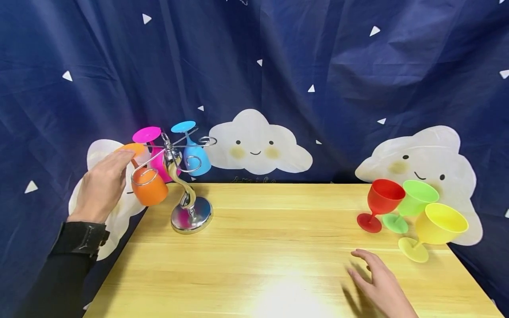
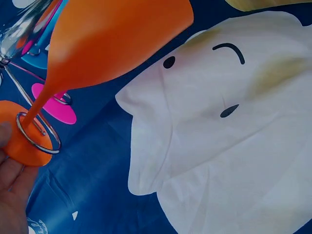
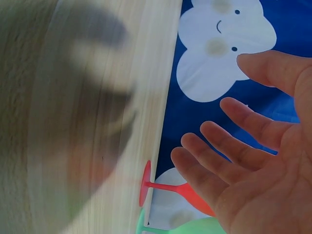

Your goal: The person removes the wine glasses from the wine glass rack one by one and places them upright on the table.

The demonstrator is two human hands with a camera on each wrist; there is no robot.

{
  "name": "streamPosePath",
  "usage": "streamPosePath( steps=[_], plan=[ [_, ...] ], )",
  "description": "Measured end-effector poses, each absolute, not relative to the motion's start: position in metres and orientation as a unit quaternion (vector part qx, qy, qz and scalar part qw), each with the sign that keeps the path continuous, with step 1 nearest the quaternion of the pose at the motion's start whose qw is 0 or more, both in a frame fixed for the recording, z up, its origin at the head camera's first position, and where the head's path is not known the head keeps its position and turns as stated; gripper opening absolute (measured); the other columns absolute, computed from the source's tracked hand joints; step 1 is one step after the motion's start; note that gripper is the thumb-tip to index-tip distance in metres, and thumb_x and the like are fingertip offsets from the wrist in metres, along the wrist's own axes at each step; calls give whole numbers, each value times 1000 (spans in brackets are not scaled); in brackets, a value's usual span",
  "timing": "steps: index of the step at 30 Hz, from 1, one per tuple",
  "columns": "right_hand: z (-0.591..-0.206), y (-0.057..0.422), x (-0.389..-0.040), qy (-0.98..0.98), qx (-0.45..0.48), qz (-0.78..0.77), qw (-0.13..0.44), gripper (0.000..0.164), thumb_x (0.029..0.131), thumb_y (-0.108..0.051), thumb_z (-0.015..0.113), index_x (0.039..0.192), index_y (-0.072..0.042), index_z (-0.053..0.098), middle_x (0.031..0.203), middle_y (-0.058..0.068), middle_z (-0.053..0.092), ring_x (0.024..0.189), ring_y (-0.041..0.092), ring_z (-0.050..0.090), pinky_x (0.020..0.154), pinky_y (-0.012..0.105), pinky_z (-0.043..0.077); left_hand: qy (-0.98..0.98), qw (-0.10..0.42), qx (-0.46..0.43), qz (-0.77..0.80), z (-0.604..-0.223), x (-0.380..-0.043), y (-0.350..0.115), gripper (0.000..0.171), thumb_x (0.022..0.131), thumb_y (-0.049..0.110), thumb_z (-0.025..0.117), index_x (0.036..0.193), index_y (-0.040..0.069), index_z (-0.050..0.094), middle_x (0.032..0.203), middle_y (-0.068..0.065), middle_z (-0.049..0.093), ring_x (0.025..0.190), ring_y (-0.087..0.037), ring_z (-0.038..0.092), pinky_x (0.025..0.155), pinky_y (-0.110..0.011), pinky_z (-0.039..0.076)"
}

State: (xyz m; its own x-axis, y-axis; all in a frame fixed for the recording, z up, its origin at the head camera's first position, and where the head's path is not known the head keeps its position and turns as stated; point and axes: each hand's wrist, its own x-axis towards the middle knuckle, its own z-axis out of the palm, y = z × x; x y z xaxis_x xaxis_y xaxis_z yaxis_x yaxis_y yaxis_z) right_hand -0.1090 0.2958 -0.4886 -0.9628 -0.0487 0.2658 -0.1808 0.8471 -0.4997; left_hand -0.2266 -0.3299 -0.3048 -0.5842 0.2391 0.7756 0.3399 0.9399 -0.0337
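Observation:
My left hand (image 1: 100,187) pinches the round foot of an orange goblet (image 1: 150,190), which hangs bowl-down at a metal goblet rack (image 1: 191,216). In the left wrist view, the goblet's stem passes through a wire loop (image 2: 54,141) and the thumb and fingers lie on either side of the foot. Pink (image 1: 147,134) and blue (image 1: 200,160) goblets also hang upside down on the rack. Over the front right of the table, my right hand (image 1: 379,282) hovers with fingers relaxed and holds nothing, nearest the yellow goblet (image 1: 441,225).
Beside the yellow goblet, red (image 1: 385,196) and green (image 1: 419,196) goblets stand upright at the right of the wooden table (image 1: 270,243). A dark blue curtain (image 1: 286,57) with clouds and triangles hangs behind. The rack has further curled wire arms (image 1: 207,141).

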Motion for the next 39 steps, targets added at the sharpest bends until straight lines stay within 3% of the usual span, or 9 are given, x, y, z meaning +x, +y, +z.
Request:
streamPosePath(
  steps=[4,18,29,39],
  plan=[
    [-487,296,-110,-955,57,275,100,42,95,-17,83,132,-1,69,133,18,71,122,41,67,94,53,62,-882,446,-141,-67,-304,-228,-333,43,94,-19,62,132,-1,70,127,-29,74,117,-52,70,96,-70,56],
    [-487,293,-108,-955,62,268,107,42,95,-19,84,131,-3,70,132,15,72,122,40,67,96,52,62,-888,436,-130,-71,-299,-243,-345,38,98,-17,58,132,-4,69,129,-31,72,122,-54,68,101,-71,54],
    [-483,293,-110,-956,54,278,70,44,99,-22,80,135,0,66,136,21,69,127,44,65,101,64,57,-888,430,-151,-53,-289,-252,-335,40,96,-20,57,129,-2,69,126,-28,74,117,-53,70,103,-66,55],
    [-484,291,-109,-957,59,266,97,42,96,-19,83,132,-2,69,133,16,72,123,41,67,97,56,61,-878,431,-199,-59,-295,-246,-327,41,93,-21,64,130,-2,69,125,-28,75,119,-51,70,100,-67,56]
  ],
)
